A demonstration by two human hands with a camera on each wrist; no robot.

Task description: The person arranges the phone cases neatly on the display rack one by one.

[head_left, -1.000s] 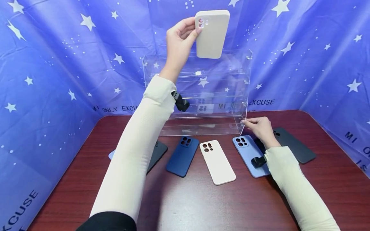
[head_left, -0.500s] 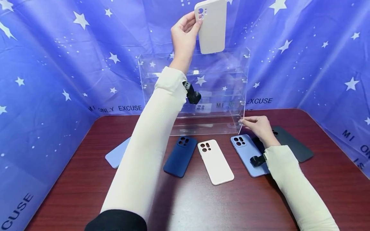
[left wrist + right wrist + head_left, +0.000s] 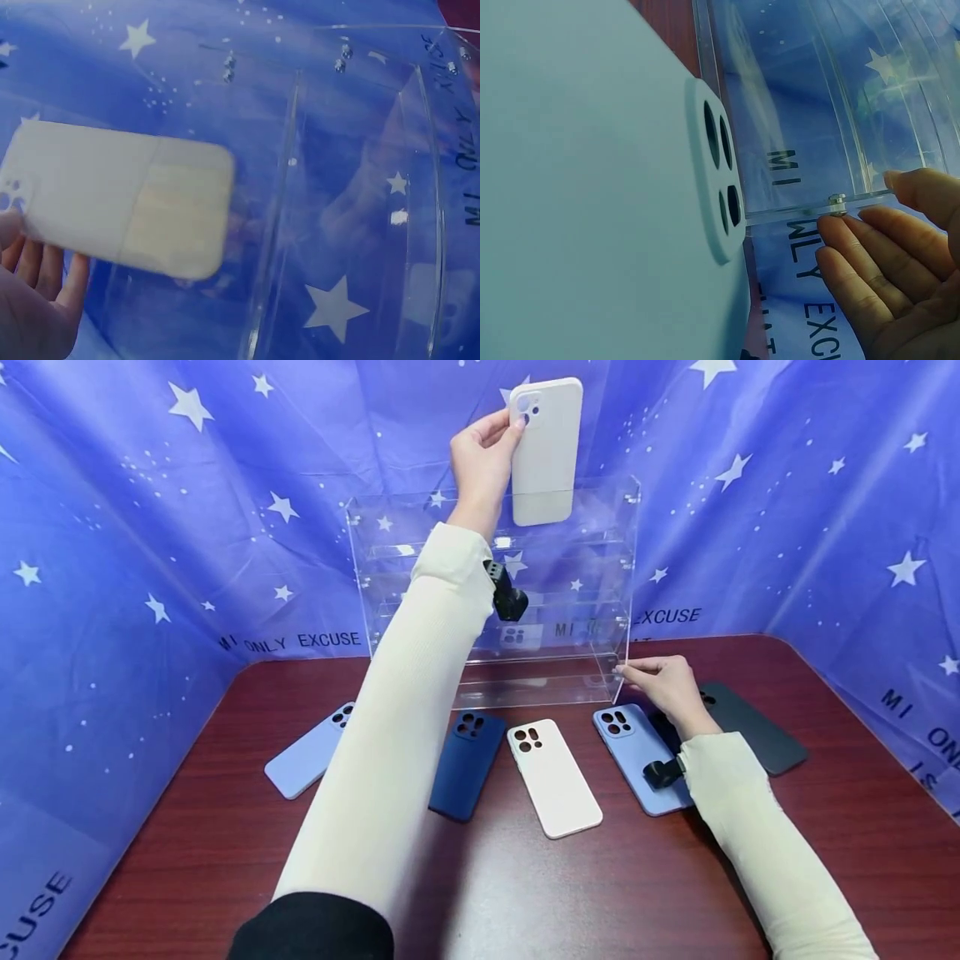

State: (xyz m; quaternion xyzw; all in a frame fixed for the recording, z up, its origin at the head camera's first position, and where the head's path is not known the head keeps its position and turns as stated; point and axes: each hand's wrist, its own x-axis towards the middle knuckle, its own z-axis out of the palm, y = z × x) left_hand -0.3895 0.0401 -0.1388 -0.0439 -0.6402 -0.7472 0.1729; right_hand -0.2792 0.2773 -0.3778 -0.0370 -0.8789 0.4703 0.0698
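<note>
In the head view, the left hand [image 3: 483, 464] grips the cream phone case [image 3: 546, 452] by its left edge at the camera cutout, the thumb over the back. The case hangs at the top of the clear acrylic tiered rack [image 3: 540, 692], right of the hand, back facing the viewer. Its long axis runs close to upright, cutout end on top and leaning slightly right. A line crosses the case level with the rack's top edge; below it, the lower end seems to show through clear plastic. I judge that overlap the relation that matters most, though whether case and rack touch cannot be told. The right hand [image 3: 667, 685] is well below, at the rack's lower right corner, with the light blue phone case [image 3: 637, 760] just beneath its wrist on the bench [image 3: 525, 902].

In the left wrist view, the cream case stretches across the picture, cutout end beside the thumb and fingers, its free end pointing toward the rack's panels. The faint band across it shows here too, but the blur hides any contact.

In the right wrist view, the right hand pinches the rack's side panel near a metal fastener [image 3: 837, 200], thumb on one side and fingers on the other. The light blue case looms in the foreground. The left hand, then, is the one at the cream case.
</note>
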